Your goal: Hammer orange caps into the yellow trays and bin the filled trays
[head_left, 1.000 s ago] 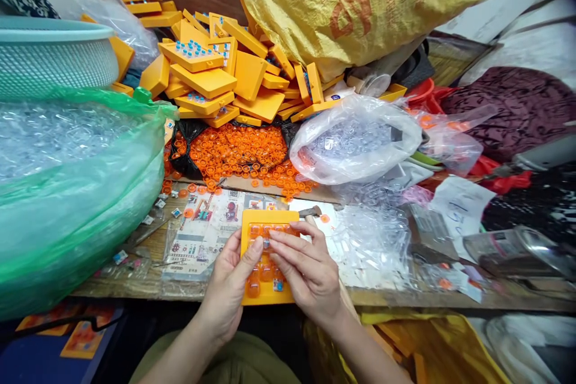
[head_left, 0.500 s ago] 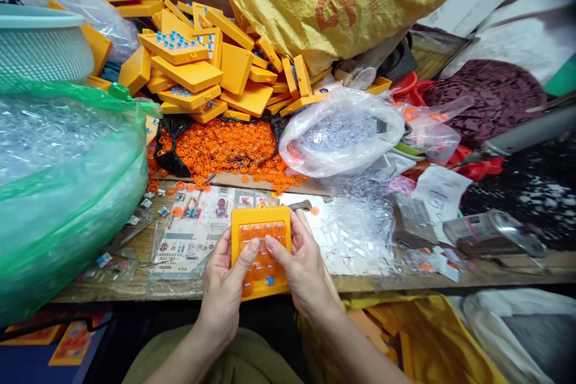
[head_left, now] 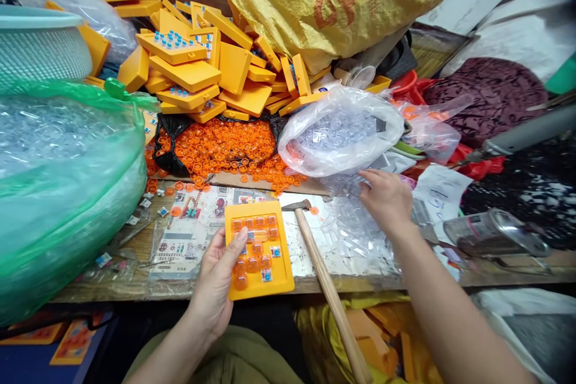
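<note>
At seven o'clock, my left hand point(head_left: 216, 279) grasps one yellow panel point(head_left: 283, 270) with two uncapped switches point(head_left: 275, 251). Toward three, my right hand point(head_left: 387, 198) is over clear pieces point(head_left: 351, 231); whether its fingers pinch something, I cannot tell. One hammer point(head_left: 323, 283) lies between.

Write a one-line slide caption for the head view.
Left hand holds a yellow panel with orange caps; right hand is near clear plastic pieces.
</note>
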Demonstrator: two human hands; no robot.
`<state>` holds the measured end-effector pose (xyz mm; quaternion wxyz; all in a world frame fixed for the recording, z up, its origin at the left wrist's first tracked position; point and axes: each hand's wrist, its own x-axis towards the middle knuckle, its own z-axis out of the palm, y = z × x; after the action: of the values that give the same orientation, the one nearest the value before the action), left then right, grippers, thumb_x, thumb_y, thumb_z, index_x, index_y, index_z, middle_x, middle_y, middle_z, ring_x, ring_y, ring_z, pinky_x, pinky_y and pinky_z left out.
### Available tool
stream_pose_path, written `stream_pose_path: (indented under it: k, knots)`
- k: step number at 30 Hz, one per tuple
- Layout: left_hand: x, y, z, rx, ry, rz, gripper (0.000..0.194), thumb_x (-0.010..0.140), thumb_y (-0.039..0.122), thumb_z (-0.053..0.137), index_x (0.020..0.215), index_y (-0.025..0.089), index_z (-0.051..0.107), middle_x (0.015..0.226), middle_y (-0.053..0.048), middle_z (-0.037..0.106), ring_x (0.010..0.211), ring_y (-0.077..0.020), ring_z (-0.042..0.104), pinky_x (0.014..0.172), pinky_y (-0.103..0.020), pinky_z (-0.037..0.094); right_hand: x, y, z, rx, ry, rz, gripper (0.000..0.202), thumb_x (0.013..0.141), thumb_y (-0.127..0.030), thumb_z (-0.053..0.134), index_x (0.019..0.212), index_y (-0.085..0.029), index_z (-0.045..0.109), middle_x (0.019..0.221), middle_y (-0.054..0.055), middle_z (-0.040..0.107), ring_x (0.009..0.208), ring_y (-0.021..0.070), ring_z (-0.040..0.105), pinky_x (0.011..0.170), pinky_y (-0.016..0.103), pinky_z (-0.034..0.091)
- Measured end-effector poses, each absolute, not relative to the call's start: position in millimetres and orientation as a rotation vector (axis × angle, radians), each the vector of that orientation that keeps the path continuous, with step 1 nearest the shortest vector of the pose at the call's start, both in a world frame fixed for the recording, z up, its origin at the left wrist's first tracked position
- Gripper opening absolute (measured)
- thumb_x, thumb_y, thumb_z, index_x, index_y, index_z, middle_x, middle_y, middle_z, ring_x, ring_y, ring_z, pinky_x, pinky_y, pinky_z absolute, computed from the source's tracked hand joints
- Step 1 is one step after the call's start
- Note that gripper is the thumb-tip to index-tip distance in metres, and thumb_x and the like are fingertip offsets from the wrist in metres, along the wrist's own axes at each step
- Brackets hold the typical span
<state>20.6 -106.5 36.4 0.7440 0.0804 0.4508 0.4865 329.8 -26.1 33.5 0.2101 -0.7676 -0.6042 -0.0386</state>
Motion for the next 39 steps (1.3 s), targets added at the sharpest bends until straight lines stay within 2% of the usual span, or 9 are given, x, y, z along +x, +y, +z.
stream_pose_path:
  k: [5,11,15,18,20,23,31,33,39]
  knots:
    - [23,-110,38,0.102,0.953,0.995,0.043,0.077,0.024,0.072,0.116,0.021,0.056,0.105,-0.007,0.072,0.087,-0.0218,0.071,0.083,-0.036,0.058,356,-1,27,-2.333,-1.844,-0.087,0.019,0.086,-0.031,0.061,0.096,-0.015,0.064,0.100,0.006,0.066,0.094,0.0201,0.062,0.086,0.043,0.048]
    - [13,-114,36,0.113,0.747,0.912,0.065,0.078,0.018,0.070,0.136,0.025,0.041,0.121,-0.010,0.066,0.105,-0.0260,0.066,0.095,-0.041,0.051,348,-11,38,-2.274,-1.833,-0.144,0.024,0.080,-0.009,0.051,0.091,-0.013,0.072,0.090,0.016,0.066,0.091,0.0347,0.062,0.080,0.053,0.046]
    - [6,-114,33,0.240,0.638,0.883,0.094,0.066,0.008,0.076,0.144,0.030,0.027,0.128,-0.012,0.061,0.115,-0.0306,0.059,0.101,-0.046,0.045,310,-43,48,-2.136,-1.704,-0.131,0.030,0.085,-0.017,0.047,0.106,-0.012,0.069,0.100,0.018,0.064,0.092,0.0311,0.064,0.077,0.046,0.051]
    - [3,-113,32,0.318,0.624,0.891,0.103,0.058,0.005,0.080,0.143,0.032,0.028,0.130,-0.011,0.060,0.119,-0.0325,0.056,0.103,-0.049,0.042,253,-84,51,-1.855,-1.595,0.382,0.031,0.086,-0.035,0.057,0.113,-0.021,0.064,0.073,0.004,0.068,0.059,0.0189,0.066,0.055,0.032,0.055]
    - [2,-113,32,0.358,0.634,0.912,0.102,0.056,0.005,0.081,0.141,0.031,0.031,0.128,-0.011,0.061,0.118,-0.0330,0.056,0.102,-0.049,0.043,213,-112,51,-1.570,-1.477,0.867,0.024,0.078,-0.041,0.066,0.093,-0.021,0.068,0.056,0.000,0.064,0.042,0.0146,0.058,0.040,0.026,0.049]
    - [3,-114,33,0.407,0.669,0.946,0.100,0.055,0.004,0.082,0.139,0.028,0.034,0.125,-0.012,0.063,0.113,-0.0326,0.060,0.099,-0.046,0.047,172,-136,47,-1.482,-1.376,1.118,0.014,0.077,-0.034,0.068,0.077,-0.020,0.069,0.061,0.001,0.068,0.048,0.0133,0.061,0.045,0.024,0.051]
    - [10,-123,31,0.486,0.844,1.145,0.102,0.059,0.013,0.083,0.143,0.025,0.025,0.117,-0.012,0.066,0.098,-0.0282,0.067,0.086,-0.038,0.055,158,-142,29,-1.462,-1.422,0.652,0.003,0.077,-0.023,0.069,0.075,-0.025,0.068,0.097,0.005,0.055,0.098,0.0199,0.058,0.079,0.029,0.052]
    - [12,-125,31,0.504,0.894,1.154,0.106,0.058,0.013,0.084,0.144,0.025,0.023,0.117,-0.012,0.066,0.099,-0.0286,0.067,0.086,-0.037,0.055,155,-143,25,-1.463,-1.265,0.785,0.016,0.073,-0.027,0.073,0.083,-0.026,0.059,0.107,0.005,0.053,0.105,0.0220,0.056,0.084,0.033,0.051]
    - [15,-128,32,0.560,1.039,1.241,0.102,0.057,0.010,0.083,0.142,0.025,0.028,0.117,-0.009,0.066,0.103,-0.0275,0.066,0.087,-0.032,0.054,146,-143,20,-1.248,-0.927,1.301,0.040,0.073,-0.035,0.073,0.087,-0.028,0.036,0.082,-0.004,0.060,0.077,0.0159,0.065,0.067,0.028,0.055]
